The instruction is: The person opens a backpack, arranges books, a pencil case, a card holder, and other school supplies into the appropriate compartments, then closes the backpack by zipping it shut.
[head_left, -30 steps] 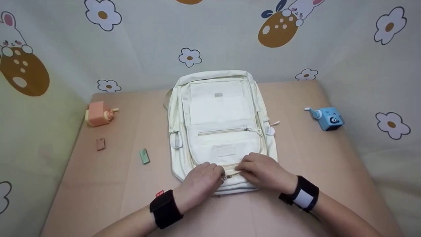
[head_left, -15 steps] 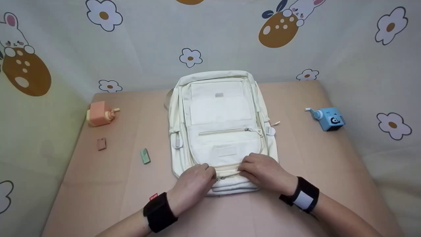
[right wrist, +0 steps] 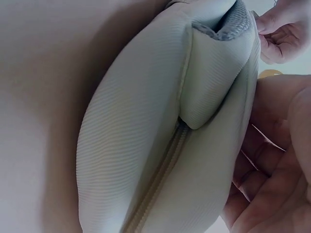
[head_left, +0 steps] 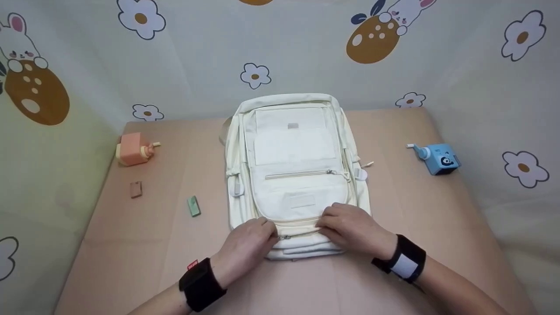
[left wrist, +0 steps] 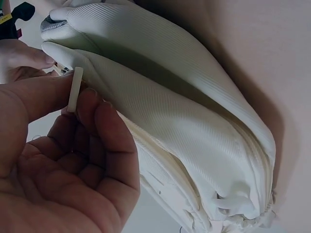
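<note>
A cream backpack [head_left: 294, 144] lies front up on the table, its bottom end toward the person. At its lower left edge, the left hand [head_left: 249, 240] has its thumb and curled fingers round a zipper pull [left wrist: 75, 90], a flat cream tab. The metal zipper slider [head_left: 286, 237] shows just beside those fingertips. The right hand [head_left: 352, 225] pinches the bag's fabric by the right end of the same zipper. Its fingertips are partly hidden behind the fabric in the right wrist view, where a lower zipper [right wrist: 158, 179] also shows.
An orange crank pencil sharpener [head_left: 133, 149] stands at the back left, with a brown eraser [head_left: 136, 189] and a green eraser [head_left: 194, 206] nearer. A blue crank sharpener [head_left: 441, 158] is at the right. Patterned cloth [head_left: 201, 52] hangs round the table [head_left: 393, 188].
The left hand has moved left along the bag's bottom front, and the zipper slider has travelled left with it. The right hand has stayed almost in place on the fabric.
</note>
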A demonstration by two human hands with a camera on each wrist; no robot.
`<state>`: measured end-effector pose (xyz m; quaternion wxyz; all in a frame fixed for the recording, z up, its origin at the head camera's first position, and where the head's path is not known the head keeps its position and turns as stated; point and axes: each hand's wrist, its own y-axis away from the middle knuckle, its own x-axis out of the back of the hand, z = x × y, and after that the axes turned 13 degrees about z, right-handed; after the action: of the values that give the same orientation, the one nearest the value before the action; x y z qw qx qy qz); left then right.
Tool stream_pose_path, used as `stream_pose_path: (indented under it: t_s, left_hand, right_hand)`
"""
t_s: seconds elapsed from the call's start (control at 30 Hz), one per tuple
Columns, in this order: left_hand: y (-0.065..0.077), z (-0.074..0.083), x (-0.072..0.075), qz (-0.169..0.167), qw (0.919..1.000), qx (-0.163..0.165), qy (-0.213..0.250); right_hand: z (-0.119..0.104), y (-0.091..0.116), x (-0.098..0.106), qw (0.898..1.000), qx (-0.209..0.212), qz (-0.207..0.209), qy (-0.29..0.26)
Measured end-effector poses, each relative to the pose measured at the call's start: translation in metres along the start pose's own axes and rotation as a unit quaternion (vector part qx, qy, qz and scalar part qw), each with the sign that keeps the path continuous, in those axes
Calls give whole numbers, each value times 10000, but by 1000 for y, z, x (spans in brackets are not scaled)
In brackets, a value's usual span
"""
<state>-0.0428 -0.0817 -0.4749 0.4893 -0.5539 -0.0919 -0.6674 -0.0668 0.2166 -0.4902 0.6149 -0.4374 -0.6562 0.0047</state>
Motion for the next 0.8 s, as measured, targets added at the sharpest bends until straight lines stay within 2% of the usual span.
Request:
stream_pose_path:
  t_s: [0.2,0.37,0.6,0.8]
  left_hand:
    - [0,0,1,17,10000,2,16]
    - [1,-1,0,64,9999,-124,-72]
    - [1,-1,1,16,9999,-95,-71]
    - [0,0,0,-4,10000,-36,-39]
  right_hand:
    - [-6,-10,-1,9999,22,-7,-98]
    - [-19,-25,-7,9998,146,-149,-2]
    - [-31,-37,-16,9988,26,-450,191]
    - [-33,-38,-22,9978,257,-324,524]
